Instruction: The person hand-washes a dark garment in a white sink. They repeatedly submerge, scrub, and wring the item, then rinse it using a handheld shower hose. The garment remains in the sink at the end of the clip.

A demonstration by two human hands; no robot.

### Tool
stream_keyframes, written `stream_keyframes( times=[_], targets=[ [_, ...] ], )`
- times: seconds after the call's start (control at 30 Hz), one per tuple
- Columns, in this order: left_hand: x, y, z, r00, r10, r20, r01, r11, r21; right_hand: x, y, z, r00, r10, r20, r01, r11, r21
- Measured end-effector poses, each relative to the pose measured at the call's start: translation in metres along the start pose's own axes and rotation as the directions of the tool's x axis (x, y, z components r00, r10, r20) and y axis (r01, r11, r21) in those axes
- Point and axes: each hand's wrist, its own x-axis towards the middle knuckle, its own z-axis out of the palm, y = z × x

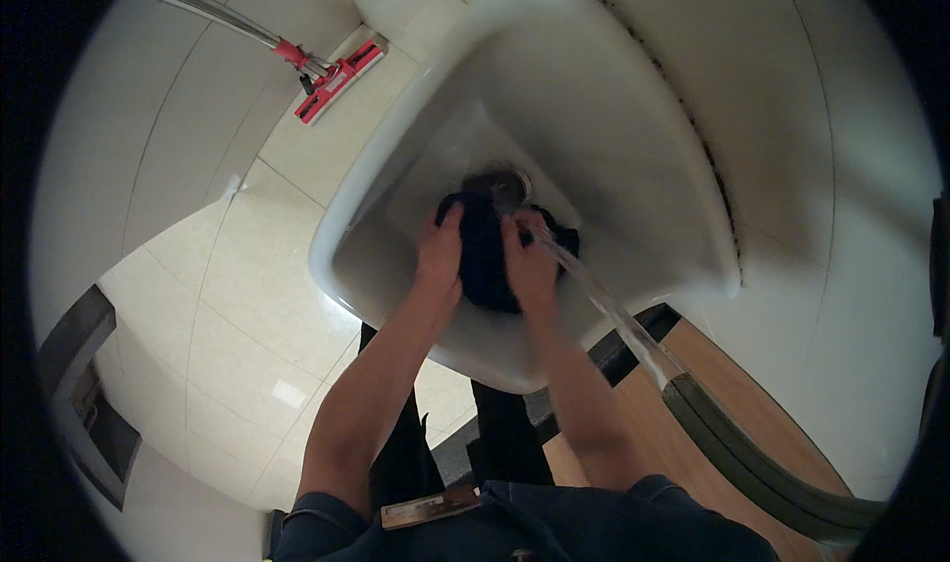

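Note:
A dark navy cloth (485,260) lies bunched in the bottom of a white ceramic sink (633,156), just on the near side of the round drain (511,188). My left hand (441,252) grips its left side, thumb on top. On the right part of the cloth, my right hand (532,263) is closed with its fingers bent into the fabric. From a green hose (737,443) at the lower right, a stream of water (618,315) shoots onto my right hand and the cloth. The fingertips are partly hidden by the fabric.
A red-headed mop (339,79) leans at the back left on the tiled floor (267,265). Pale wall panels (792,137) meet the sink along a dark, stained seam. A wood-coloured panel (732,374) with a black edge stands under the hose.

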Motion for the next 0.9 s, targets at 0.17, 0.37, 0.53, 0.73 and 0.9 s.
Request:
stream_keyframes(
  times=[0.17,0.37,0.53,0.73,0.9],
  targets=[
    [-0.029,0.035,-0.019,0.874,0.486,0.017,-0.462,0.819,0.341,-0.017,0.054,-0.035,0.941,-0.076,0.331,0.059,0.996,0.062],
    [-0.104,0.051,0.009,0.922,0.384,-0.042,-0.380,0.922,0.074,-0.017,-0.022,-0.002,0.771,-0.626,0.117,0.611,0.779,0.142],
    [-0.092,0.098,0.002,0.878,0.417,0.235,-0.454,0.881,0.132,-0.004,-0.028,-0.012,0.952,-0.030,0.303,0.018,0.999,0.044],
    [-0.065,0.061,-0.025,0.929,0.261,0.263,-0.324,0.917,0.234,0.066,0.025,0.023,0.972,0.048,0.231,-0.017,0.991,-0.132],
    [-0.074,0.049,-0.044,0.929,0.221,0.298,-0.304,0.913,0.270,0.102,0.035,0.018,0.904,0.071,0.421,0.010,0.983,-0.186]
  ],
)
